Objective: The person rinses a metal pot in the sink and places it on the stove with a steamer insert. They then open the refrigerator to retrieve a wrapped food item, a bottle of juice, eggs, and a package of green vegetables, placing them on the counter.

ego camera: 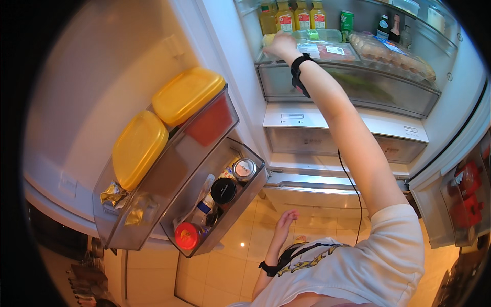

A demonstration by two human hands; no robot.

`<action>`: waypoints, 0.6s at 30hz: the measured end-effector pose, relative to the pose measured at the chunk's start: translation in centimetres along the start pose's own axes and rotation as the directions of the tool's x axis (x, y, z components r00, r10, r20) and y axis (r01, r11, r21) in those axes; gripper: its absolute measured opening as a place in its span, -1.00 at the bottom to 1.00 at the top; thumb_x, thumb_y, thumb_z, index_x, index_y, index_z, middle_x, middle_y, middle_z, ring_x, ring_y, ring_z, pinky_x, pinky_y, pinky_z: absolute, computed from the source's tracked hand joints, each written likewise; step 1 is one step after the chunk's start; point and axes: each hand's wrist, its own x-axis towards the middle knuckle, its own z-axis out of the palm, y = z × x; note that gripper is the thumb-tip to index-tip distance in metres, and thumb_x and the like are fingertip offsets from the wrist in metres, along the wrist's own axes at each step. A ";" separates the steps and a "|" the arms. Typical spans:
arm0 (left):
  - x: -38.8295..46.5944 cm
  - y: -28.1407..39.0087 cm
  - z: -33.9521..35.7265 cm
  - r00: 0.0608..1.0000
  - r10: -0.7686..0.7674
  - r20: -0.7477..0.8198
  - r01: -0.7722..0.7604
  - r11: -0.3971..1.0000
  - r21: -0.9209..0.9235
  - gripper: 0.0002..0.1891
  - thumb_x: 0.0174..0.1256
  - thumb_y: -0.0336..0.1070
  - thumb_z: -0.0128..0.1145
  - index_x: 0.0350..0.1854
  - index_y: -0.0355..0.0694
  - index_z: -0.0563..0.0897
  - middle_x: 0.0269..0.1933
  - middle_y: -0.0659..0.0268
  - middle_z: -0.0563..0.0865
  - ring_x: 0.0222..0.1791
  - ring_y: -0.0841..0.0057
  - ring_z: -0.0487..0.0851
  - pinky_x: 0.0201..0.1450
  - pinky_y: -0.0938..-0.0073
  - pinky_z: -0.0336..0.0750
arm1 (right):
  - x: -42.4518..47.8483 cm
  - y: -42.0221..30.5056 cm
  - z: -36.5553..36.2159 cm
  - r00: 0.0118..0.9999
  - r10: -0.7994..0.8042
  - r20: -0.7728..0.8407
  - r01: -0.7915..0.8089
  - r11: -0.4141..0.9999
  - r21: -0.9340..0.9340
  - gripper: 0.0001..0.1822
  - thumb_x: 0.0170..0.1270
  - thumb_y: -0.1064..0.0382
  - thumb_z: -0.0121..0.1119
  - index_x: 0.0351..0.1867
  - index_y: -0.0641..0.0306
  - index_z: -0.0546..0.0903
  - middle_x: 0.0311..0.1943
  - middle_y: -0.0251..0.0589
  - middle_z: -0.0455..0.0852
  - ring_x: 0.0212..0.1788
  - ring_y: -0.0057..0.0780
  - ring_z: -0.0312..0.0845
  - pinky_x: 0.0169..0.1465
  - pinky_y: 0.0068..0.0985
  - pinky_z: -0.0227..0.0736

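Observation:
My right hand [282, 47] reaches into an open refrigerator at the left end of a shelf. It touches or covers part of a pale yellow item in clear plastic [268, 39]; its fingertips are hidden, so a grip cannot be made out. Beside it lie a flat meat tray with labels [326, 51] and a clear green-tinted plastic pack [322, 35]. Yellow bottles [285, 17] stand behind. Low in front of my body, my left hand [284, 222] hangs empty, with fingers loosely bent and a little apart.
The left door carries bins with yellow-lidded containers [188, 96] and jars [223, 190]. An egg carton [391, 53] lies right on the shelf, above a translucent drawer [356, 88]. A dark cable [351, 178] hangs beside my right arm. The right door [433, 215] stands open.

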 end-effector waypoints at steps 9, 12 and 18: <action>0.0 -0.5 0.3 0.999 -0.045 -0.005 0.045 0.998 -0.032 -0.69 0.39 -0.24 -0.16 0.05 -0.29 0.45 -0.11 0.27 0.59 -0.14 0.58 0.52 0.02 0.59 0.36 | 4.5 8.0 -1.1 0.843 0.005 0.538 -0.533 0.146 0.834 -0.44 0.07 -0.20 0.14 -0.07 0.20 0.49 -0.32 -0.20 0.60 -0.35 -0.29 0.57 -0.42 -0.57 0.43; 0.6 -0.5 1.1 0.998 -0.058 0.029 0.059 0.998 -0.023 -0.69 0.39 -0.24 -0.17 0.05 -0.29 0.45 -0.10 0.27 0.59 -0.12 0.58 0.52 0.02 0.59 0.37 | 4.5 9.8 -1.9 0.792 0.003 0.611 -0.604 -0.138 0.785 -0.38 0.11 -0.20 0.12 0.05 0.20 0.39 -0.16 -0.11 0.55 -0.29 -0.13 0.57 -0.48 -0.57 0.42; 2.9 2.9 3.0 0.990 -0.009 0.142 0.015 0.999 -0.043 -0.66 0.37 -0.18 -0.16 0.07 -0.23 0.45 -0.05 0.31 0.60 -0.04 0.58 0.51 0.04 0.58 0.32 | -1.3 11.6 -5.1 0.795 -0.151 0.587 -0.591 -0.411 0.694 -0.44 0.16 -0.07 0.09 0.08 0.22 0.34 0.02 -0.09 0.44 -0.08 -0.15 0.45 -0.32 -0.51 0.45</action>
